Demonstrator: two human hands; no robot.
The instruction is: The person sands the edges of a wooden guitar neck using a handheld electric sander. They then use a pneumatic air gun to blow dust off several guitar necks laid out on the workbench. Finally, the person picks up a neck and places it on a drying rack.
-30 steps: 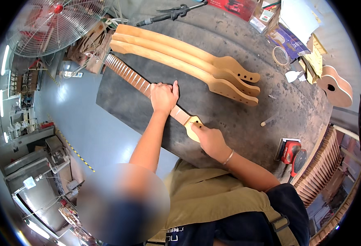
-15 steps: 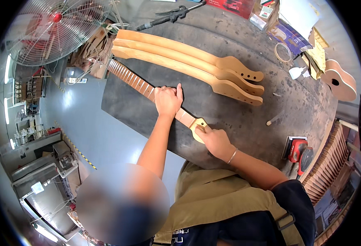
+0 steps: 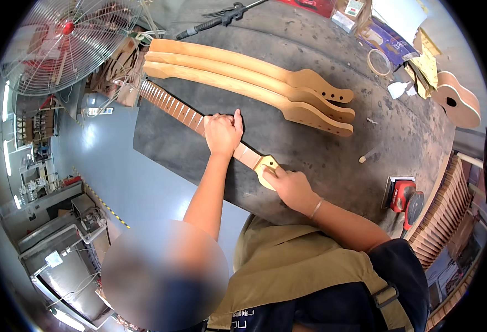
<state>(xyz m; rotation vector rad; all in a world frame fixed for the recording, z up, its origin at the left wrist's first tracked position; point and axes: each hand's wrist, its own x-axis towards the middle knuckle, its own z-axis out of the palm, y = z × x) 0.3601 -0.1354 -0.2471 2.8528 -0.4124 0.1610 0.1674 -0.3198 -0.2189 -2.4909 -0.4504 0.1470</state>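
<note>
A guitar neck (image 3: 246, 156) lies slantwise on the dark workbench, its fretboard with metal frets facing up. My left hand (image 3: 223, 134) is closed over the middle of the fretboard, fingers curled and thumb sticking out past the far edge. Gripping the pale headstock at the near right end is my right hand (image 3: 294, 191), which covers part of it; whether it also holds something small is hidden. Beyond the hands, three more necks (image 3: 215, 69) rest side by side, their smooth wooden backs up and headstocks to the right.
A red sander (image 3: 403, 196) stands at the bench's right edge, near a rack of slatted wood (image 3: 440, 202). An air blow gun (image 3: 221, 19) lies at the back. Tape roll (image 3: 379, 62), boxes and a small guitar body (image 3: 456, 99) sit far right. A large fan (image 3: 69, 41) stands far left.
The view has shifted slightly. Both hands stay in place on the guitar neck, and nothing on the bench has visibly moved.
</note>
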